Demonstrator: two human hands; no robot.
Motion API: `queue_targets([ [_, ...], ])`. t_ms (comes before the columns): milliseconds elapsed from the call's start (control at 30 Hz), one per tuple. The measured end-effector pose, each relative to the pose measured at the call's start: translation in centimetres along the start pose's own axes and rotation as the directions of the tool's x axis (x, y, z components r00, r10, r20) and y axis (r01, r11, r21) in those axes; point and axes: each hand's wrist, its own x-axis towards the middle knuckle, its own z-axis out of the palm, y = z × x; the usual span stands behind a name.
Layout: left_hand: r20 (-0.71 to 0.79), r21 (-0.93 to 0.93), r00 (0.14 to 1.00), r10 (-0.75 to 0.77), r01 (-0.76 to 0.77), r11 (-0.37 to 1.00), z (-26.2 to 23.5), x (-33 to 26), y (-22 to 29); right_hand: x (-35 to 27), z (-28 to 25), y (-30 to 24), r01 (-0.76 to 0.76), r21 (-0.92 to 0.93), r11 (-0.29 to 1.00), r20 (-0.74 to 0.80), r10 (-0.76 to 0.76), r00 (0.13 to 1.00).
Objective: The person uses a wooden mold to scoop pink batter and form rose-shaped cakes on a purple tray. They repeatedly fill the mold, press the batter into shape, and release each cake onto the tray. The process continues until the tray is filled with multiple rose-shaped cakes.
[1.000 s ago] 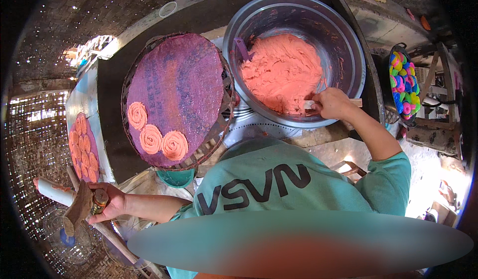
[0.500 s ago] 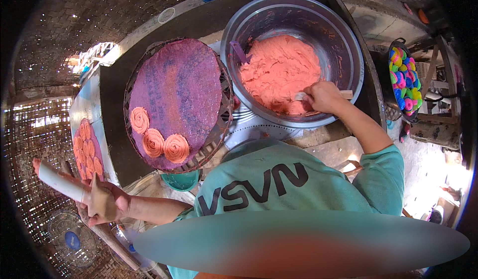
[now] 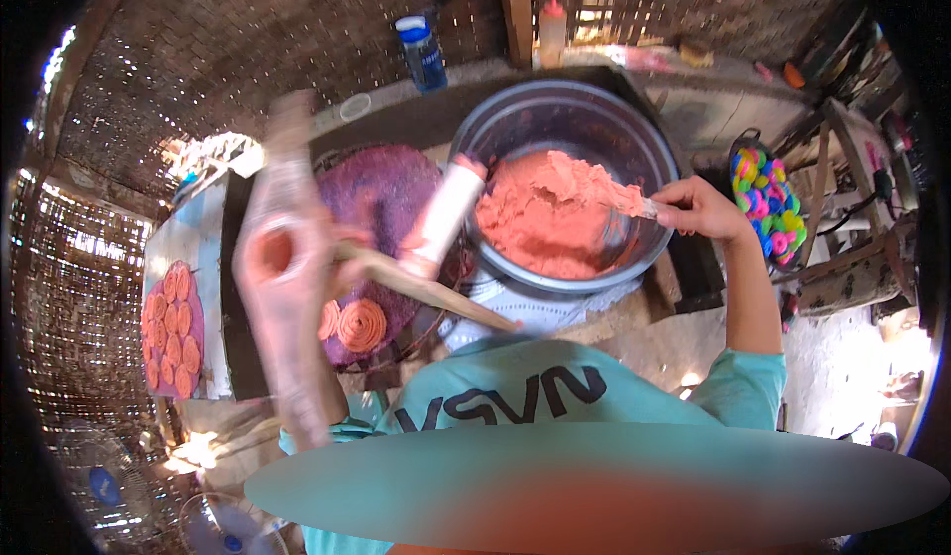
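My left hand (image 3: 345,270), partly hidden and blurred, is closed around a wooden dough press. Its long wooden body (image 3: 287,307) has a round hole smeared with pink dough. A white cylinder (image 3: 444,216) on a wooden crosspiece (image 3: 436,290) sticks out to the right of the hand. My right hand (image 3: 698,208) pinches the handle of a scooping tool (image 3: 649,208), its blade hidden under a lump of pink dough (image 3: 570,179). This lump is above the large grey basin (image 3: 565,278), which holds more pink dough (image 3: 540,243).
Behind the press lies a round tray with a purple mesh (image 3: 386,179) and coiled dough rosettes (image 3: 362,325). More rosettes (image 3: 173,317) stand at far left. A blue bottle (image 3: 424,55) and squeeze bottle (image 3: 552,35) stand at the back; colourful rounds (image 3: 768,203) fill a pan at right.
My left hand has brought the press from the lower left up over the tray. My right hand has lifted a lump of dough and moved to the basin's right rim.
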Motion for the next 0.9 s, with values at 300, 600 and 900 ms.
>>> queue_targets([
  [300, 0.79, 0.24, 0.581, 0.195, -0.585, 0.775, 8.2, 2.7, -5.8, -4.5, 3.7, -7.5, 0.206, -0.128, 0.97, -0.008, -0.209, 0.978],
  [600, 0.87, 0.127, 0.403, 0.286, -0.742, 0.659, 8.8, 0.6, -5.5, -7.4, 10.4, -18.7, -0.006, -0.99, 0.141, -0.085, -0.561, 0.823],
  [900, 0.867, 0.084, 0.422, 0.267, -0.65, 0.756, 9.2, 1.2, -5.9, -7.3, 18.1, -14.4, -0.217, -0.874, -0.434, 0.213, -0.745, 0.632],
])
